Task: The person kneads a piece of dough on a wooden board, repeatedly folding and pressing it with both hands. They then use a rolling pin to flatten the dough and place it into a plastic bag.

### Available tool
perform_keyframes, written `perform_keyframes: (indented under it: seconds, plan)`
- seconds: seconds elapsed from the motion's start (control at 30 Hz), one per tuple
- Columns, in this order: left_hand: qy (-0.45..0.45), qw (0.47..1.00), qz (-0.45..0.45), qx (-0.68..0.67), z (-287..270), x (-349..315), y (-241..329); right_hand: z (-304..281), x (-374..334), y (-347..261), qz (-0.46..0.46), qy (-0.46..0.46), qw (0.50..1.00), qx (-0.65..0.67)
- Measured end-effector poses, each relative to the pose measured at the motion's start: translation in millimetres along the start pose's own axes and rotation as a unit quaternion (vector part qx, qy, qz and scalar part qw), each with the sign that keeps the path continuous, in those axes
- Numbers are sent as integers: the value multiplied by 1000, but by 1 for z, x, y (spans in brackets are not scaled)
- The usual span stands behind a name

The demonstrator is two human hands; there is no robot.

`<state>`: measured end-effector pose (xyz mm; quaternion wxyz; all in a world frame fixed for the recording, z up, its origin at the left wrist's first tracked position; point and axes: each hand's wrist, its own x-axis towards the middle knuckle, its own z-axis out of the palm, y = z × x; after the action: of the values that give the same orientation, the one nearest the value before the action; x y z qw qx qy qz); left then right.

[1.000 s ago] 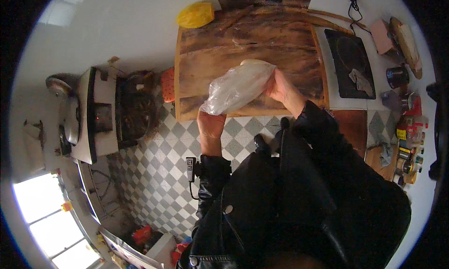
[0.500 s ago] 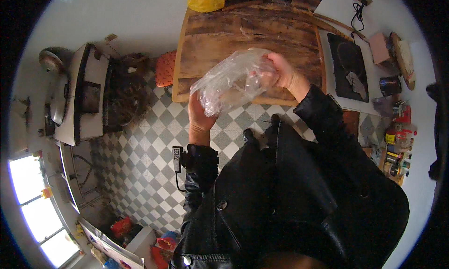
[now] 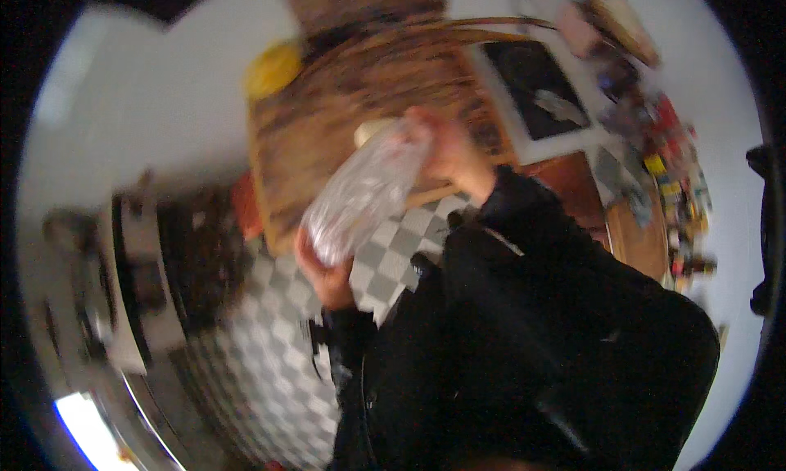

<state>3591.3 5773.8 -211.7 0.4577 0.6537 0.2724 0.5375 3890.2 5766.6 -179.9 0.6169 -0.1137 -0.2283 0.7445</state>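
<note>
A clear, crinkled plastic bag (image 3: 364,192) is stretched between my two hands, in front of the wooden table. My left hand (image 3: 326,273) is closed around its lower end, the fingers partly behind the plastic. At the upper end my right hand (image 3: 452,150) grips the bag, its fingers smeared by motion. Whether anything is inside the bag I cannot tell. Just behind the bag's upper part, a small pale yellowish thing (image 3: 372,131) shows over the tabletop; its kind is too blurred to make out.
The wooden table (image 3: 327,135) carries a yellow bundle (image 3: 274,68) at its far left corner. To the right are a black flat panel (image 3: 536,90) with a crumpled light scrap on it, and several bottles and jars (image 3: 675,184). A dark-fronted cabinet (image 3: 135,274) stands left.
The view has turned and blurred. The bag, bunched and rounded before, is now drawn out longer on a slant, with my left hand lower. The pale thing behind it has come into sight.
</note>
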Motion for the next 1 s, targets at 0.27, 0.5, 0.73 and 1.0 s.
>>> perform_keyframes:
  seconds: [0.27, 0.5, 0.73, 1.0]
  plan:
    - [-217, 884, -332, -247, -39, 18, -71, 36, -49, -6, -112, 188, 962, -161]
    - [-257, 911, -318, 60, 26, 48, -162, -15, -134, -15, -72, 67, 879, -466]
    - [-174, 955, -237, -30, 104, 42, -123, -81, -177, 0, -63, 445, 680, -580]
    - [-262, 897, -356, 13, 192, 47, -87, -96, -214, -76, -107, 485, 641, -586]
